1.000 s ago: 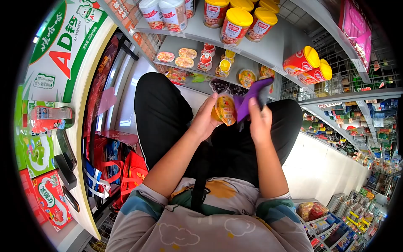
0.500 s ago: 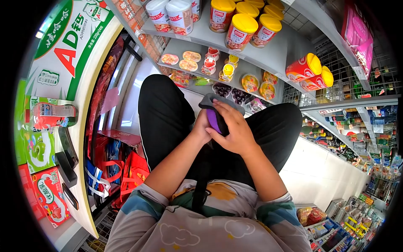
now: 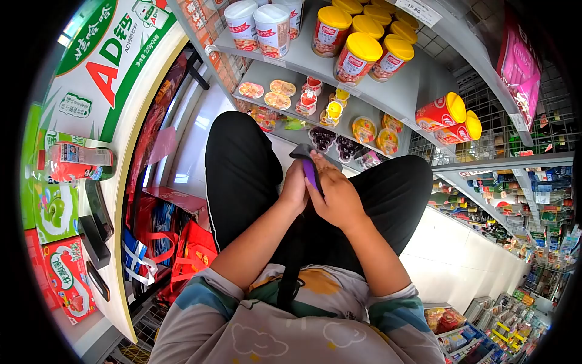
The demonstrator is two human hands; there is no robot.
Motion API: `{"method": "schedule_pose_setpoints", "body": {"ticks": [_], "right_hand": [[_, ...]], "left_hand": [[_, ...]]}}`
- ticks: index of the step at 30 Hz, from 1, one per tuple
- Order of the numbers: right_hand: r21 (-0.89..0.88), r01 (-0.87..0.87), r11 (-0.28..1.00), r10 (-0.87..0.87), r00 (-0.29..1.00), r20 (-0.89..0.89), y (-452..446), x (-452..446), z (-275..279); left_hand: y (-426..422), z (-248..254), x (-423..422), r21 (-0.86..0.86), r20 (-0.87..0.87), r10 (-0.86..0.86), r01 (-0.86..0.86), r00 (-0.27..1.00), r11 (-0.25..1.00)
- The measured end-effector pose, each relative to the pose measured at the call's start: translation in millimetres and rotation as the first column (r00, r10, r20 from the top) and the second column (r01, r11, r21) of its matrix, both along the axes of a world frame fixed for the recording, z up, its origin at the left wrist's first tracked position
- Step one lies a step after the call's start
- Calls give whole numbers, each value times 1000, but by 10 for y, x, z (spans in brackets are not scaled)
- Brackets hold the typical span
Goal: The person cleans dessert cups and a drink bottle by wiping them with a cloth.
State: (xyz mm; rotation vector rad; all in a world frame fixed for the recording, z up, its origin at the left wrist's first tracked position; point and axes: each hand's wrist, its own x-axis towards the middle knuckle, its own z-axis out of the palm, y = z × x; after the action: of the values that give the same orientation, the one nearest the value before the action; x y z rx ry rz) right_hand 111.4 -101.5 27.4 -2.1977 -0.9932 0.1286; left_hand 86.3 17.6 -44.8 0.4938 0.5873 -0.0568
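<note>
Between my two hands, above my lap, is a folded purple and grey cloth. My right hand presses on it from the right, its fingers together over the cloth. My left hand is closed against the cloth's other side; its fingertips are mostly hidden. Whatever the cloth may cover cannot be seen. Just beyond my hands, on the low shelf, lie dark fruit packs and round orange jelly cups.
Cans with yellow lids and white cans stand on the upper shelf. A counter with a bottle and cartons is at the left. Red bags hang beside it. My knees flank my hands.
The orange cup seen in my left hand a second ago is out of sight there. My hands have come together around the cloth, and the view has shifted slightly.
</note>
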Motion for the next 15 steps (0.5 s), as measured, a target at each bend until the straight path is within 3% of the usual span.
{"method": "schedule_pose_setpoints", "body": {"ticks": [3, 5, 7, 8, 12, 15], "right_hand": [[27, -77, 997, 76, 997, 17, 19, -39, 5], [29, -98, 995, 97, 995, 27, 54, -81, 42], [-7, -91, 996, 91, 983, 158, 96, -146, 107], [-62, -109, 992, 118, 978, 172, 92, -186, 94], [-131, -67, 989, 102, 956, 276, 156, -333, 41], [-129, -10, 992, 42, 968, 249, 167, -389, 14]], "left_hand": [[38, -172, -13, -103, -85, 117, -125, 990, 987], [97, -143, -44, -144, -11, 99, -99, 995, 985], [89, -95, -70, -97, -185, 142, -162, 972, 982], [109, -171, -101, -159, -192, 158, -189, 969, 969], [273, -434, -2, -170, -116, 79, -98, 990, 981], [290, 34, -16, -234, -132, 102, -131, 986, 963]]}}
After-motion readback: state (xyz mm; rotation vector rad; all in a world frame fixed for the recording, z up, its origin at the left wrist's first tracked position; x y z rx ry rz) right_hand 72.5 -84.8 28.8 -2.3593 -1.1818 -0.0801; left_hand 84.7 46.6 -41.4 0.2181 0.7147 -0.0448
